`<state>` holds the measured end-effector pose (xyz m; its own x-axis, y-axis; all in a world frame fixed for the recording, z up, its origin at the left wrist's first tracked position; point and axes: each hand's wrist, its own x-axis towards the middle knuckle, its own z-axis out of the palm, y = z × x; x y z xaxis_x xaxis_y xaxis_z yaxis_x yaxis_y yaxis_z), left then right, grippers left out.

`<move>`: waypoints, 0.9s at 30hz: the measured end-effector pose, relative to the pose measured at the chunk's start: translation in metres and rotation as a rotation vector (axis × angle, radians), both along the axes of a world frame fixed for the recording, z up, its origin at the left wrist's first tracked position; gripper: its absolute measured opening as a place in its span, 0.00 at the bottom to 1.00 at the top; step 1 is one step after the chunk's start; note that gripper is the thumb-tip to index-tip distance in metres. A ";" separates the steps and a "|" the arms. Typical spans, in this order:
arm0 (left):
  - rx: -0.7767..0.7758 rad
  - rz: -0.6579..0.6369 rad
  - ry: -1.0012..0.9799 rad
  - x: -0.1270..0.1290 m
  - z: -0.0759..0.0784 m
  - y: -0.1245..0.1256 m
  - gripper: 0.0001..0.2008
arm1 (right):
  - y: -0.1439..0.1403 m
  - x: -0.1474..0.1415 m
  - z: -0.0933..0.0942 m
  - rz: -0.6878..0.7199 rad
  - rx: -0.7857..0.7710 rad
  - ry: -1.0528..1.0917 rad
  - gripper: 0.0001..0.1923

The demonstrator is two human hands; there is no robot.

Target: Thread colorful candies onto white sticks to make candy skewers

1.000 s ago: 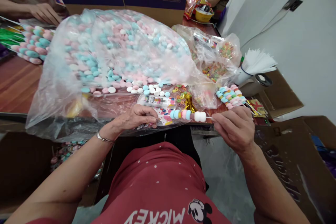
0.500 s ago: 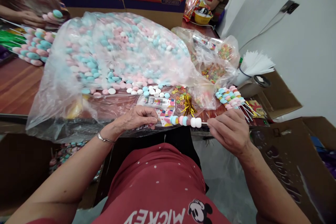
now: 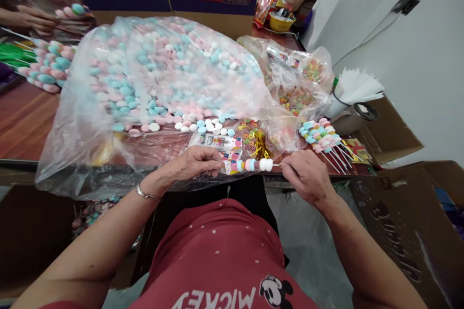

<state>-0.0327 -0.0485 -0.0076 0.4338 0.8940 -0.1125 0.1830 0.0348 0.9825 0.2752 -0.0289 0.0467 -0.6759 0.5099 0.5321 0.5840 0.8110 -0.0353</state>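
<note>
Held level in front of me is a marshmallow skewer (image 3: 250, 165), a thin white stick threaded with blue, yellow, pink and white pieces. My right hand (image 3: 306, 174) is closed around the bare end of its stick. At the other end my left hand (image 3: 201, 161) is closed, thumb and fingers pinched together; what lies between them is too small to make out. Beneath the skewer lie printed clear wrappers (image 3: 217, 142) and a bunch of gold twist ties (image 3: 261, 145). Loose marshmallows (image 3: 208, 126) and small ring candies (image 3: 248, 133) spread just beyond.
A big plastic bag of marshmallows (image 3: 170, 67) covers the table's middle. On the right are a ring candy bag (image 3: 293, 91), finished skewers (image 3: 322, 135), a cup of white sticks (image 3: 357, 87) and a dark-lidded mug (image 3: 355, 116). Co-workers sit at far left and back right.
My right hand has moved left, bringing the skewer closer to my left hand. More candy pieces now reach near my left fingertips. At far left, a co-worker's hand has shifted slightly.
</note>
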 end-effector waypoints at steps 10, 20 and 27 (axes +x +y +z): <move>-0.013 0.057 -0.058 -0.007 0.010 0.012 0.13 | 0.020 0.001 -0.011 0.027 -0.131 0.072 0.08; -0.099 0.007 -0.034 -0.004 0.010 0.035 0.13 | 0.036 -0.005 -0.020 0.110 -0.265 0.076 0.11; 0.057 -0.275 0.166 0.007 0.037 0.051 0.08 | 0.045 -0.003 -0.020 0.123 -0.250 0.100 0.09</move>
<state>-0.0256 0.0021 0.0295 0.6397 0.7529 -0.1548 0.3354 -0.0922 0.9375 0.2722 0.0165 0.0267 -0.6915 0.5511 0.4671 0.4656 0.8344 -0.2951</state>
